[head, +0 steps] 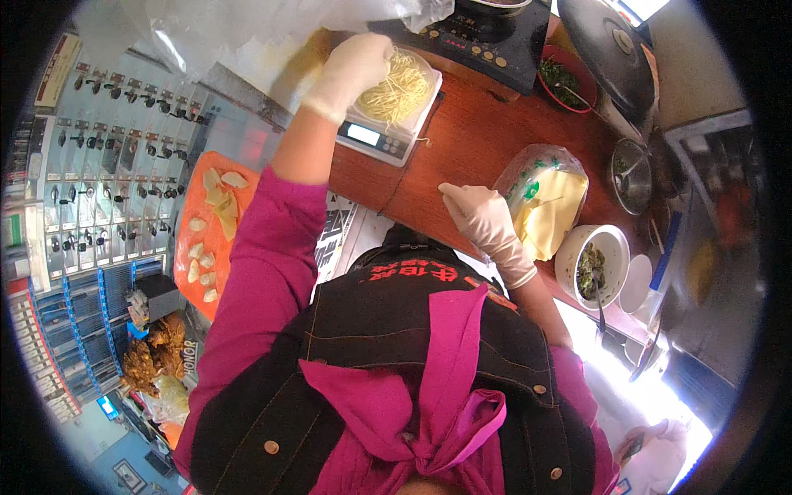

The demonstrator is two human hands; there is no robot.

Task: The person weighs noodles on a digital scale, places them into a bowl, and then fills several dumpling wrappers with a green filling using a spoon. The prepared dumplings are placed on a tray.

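My left hand [359, 71], in a pale glove, is at the left edge of a pile of thin yellow noodles [402, 90]; its fingertips are hidden, so its hold cannot be told. The noodles lie in a clear plastic bag or tray on a digital kitchen scale [399, 151] with a lit display. My right hand [482, 213], gloved too, hovers over the front edge of the red-brown wooden table [445, 148], fingers together and bent. Right beside it lies an open plastic bag of yellow dough wrappers [550, 210].
An induction cooker [482, 49] stands at the back. To the right are a red bowl of greens [563, 80], a black lid [609, 55], a metal bowl [631, 176] and a white bowl of filling [594, 266] with a spoon. An orange board [192, 238] holding dumplings is at left.
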